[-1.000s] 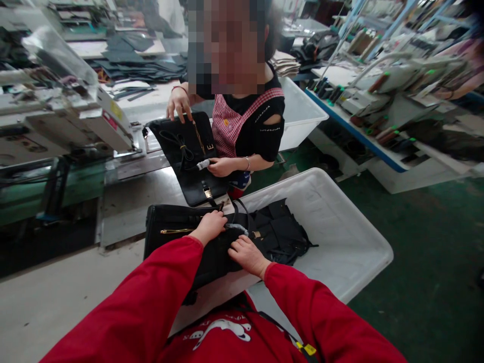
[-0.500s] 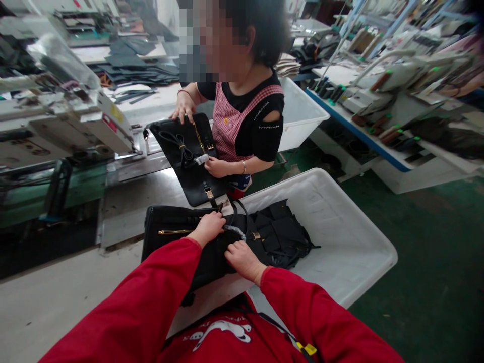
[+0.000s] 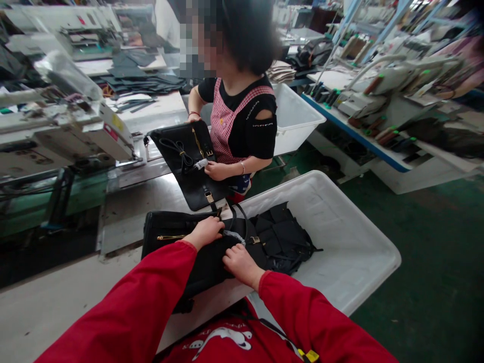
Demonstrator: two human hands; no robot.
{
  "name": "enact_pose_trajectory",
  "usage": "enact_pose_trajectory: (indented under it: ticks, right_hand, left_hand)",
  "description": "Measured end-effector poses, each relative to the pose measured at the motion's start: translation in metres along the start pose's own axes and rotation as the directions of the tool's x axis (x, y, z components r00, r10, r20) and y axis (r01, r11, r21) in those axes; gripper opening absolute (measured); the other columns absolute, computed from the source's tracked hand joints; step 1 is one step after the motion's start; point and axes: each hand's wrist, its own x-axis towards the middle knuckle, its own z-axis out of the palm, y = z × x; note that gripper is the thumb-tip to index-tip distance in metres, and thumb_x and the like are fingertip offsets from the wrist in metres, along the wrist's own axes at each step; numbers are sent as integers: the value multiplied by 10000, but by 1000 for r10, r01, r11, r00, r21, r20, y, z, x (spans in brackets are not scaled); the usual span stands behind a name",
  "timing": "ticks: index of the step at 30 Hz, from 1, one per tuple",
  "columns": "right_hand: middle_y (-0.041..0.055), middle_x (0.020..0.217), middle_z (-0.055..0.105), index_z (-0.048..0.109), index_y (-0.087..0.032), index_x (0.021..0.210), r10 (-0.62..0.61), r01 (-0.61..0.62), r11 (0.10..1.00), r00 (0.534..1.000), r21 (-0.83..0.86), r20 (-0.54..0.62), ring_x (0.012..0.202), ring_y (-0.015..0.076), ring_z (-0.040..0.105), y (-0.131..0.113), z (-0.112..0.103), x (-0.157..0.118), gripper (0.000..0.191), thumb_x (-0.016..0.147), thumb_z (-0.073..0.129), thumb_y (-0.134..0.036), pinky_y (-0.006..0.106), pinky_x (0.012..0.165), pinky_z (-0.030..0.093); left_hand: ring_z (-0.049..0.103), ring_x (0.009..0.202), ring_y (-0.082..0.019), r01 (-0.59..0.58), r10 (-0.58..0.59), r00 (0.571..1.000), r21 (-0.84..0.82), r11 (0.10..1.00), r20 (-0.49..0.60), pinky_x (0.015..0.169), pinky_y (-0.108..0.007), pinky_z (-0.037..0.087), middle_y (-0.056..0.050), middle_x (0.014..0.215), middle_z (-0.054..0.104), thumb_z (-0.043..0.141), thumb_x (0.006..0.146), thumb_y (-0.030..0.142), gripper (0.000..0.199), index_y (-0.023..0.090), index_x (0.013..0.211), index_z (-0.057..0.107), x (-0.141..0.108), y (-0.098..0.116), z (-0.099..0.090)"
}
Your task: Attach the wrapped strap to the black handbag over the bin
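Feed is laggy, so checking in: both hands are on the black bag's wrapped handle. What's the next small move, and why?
Probably keep the left hand pinning the black bag and let the right hand peel back the wrapping on the handle. Both hands meet at that wrap, and the bag lies flat, half over the white bin.

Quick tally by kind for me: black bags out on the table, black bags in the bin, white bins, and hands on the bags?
Black bags on the table: 2, the near bag and the co-worker's bag
Black bags in the near bin: 1 pile, number unclear
White bins: 2, near bin, far bin
Wearer's hands on the near bag: 2, left hand, right hand
Total: 7
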Motion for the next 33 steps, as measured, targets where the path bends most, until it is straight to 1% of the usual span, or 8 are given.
enact_pose_trajectory:
  ticks: [10, 15, 20, 22, 24, 27, 30, 33]
  right_hand:
    - [54, 724, 515, 549, -139, 765, -196, 193, 979, 980, -69, -40, 685, 186, 419, 4, 12, 3, 172, 849, 405, -180, 356, 698, 316]
    - [51, 725, 510, 539, -147, 761, -174, 170, 983, 984, -71, -49, 692, 183, 416, 1, 12, 2, 140, 841, 432, -188, 355, 694, 309]
    - [42, 789, 527, 531, -161, 834, -151, 149, 988, 987, -31, -59, 754, 179, 436, 4, -3, -6, 124, 848, 445, -248, 352, 758, 307]
    - [54, 883, 542, 527, -164, 936, -95, 98, 995, 990, 26, -103, 832, 191, 448, 10, -14, -3, 200, 839, 466, -328, 360, 808, 305]
    - [80, 1037, 528, 495, -166, 1081, 57, -43, 995, 986, 87, -158, 956, 213, 438, 19, -24, 6, 312, 836, 470, -358, 376, 876, 285]
    - [104, 1117, 498, 460, -179, 1186, 299, -284, 947, 951, 151, -83, 1009, 233, 444, 34, -28, 31, 404, 813, 515, -324, 387, 884, 304]
    - [82, 958, 541, 568, -200, 1044, 326, -325, 927, 945, 185, 29, 867, 202, 510, 44, -19, 53, 254, 806, 526, -280, 335, 768, 380]
    - [70, 941, 541, 600, -207, 987, 325, -327, 916, 945, 233, 49, 879, 189, 515, 48, -6, 61, 199, 816, 514, -259, 300, 778, 390]
  left_hand:
    - [508, 833, -216, 32, -32, 998, 7, 999, -46, 683, -284, 455, -76, 883, 509, 610, 753, 246, 104, 156, 804, 600, -5, 5, -2]
    - [519, 817, -212, 42, -42, 998, 4, 999, -39, 719, -293, 460, -80, 867, 521, 628, 735, 230, 102, 138, 774, 605, -3, 4, -1]
    - [516, 848, -204, 74, -74, 996, -7, 997, -50, 717, -276, 458, -74, 909, 510, 638, 743, 244, 112, 149, 791, 605, -8, 1, 4]
    - [513, 845, -203, 88, -88, 994, -17, 996, -61, 704, -275, 458, -70, 900, 504, 620, 757, 244, 99, 153, 790, 602, -9, 0, 7]
    - [509, 842, -205, 93, -95, 993, -31, 995, -74, 696, -278, 457, -68, 893, 504, 603, 766, 235, 87, 151, 789, 601, -9, 0, 9]
    - [510, 843, -204, 99, -104, 990, -57, 993, -91, 717, -276, 453, -65, 891, 515, 605, 760, 221, 74, 151, 784, 606, -8, 1, 10]
    - [520, 843, -194, 134, -143, 983, -84, 987, -112, 753, -269, 450, -62, 914, 535, 602, 761, 202, 85, 155, 830, 617, -17, 7, 4]
    - [480, 988, -227, 214, -227, 955, -84, 973, -191, 901, -330, 386, -104, 1087, 512, 564, 785, 172, 282, 122, 1063, 555, -50, 15, -8]
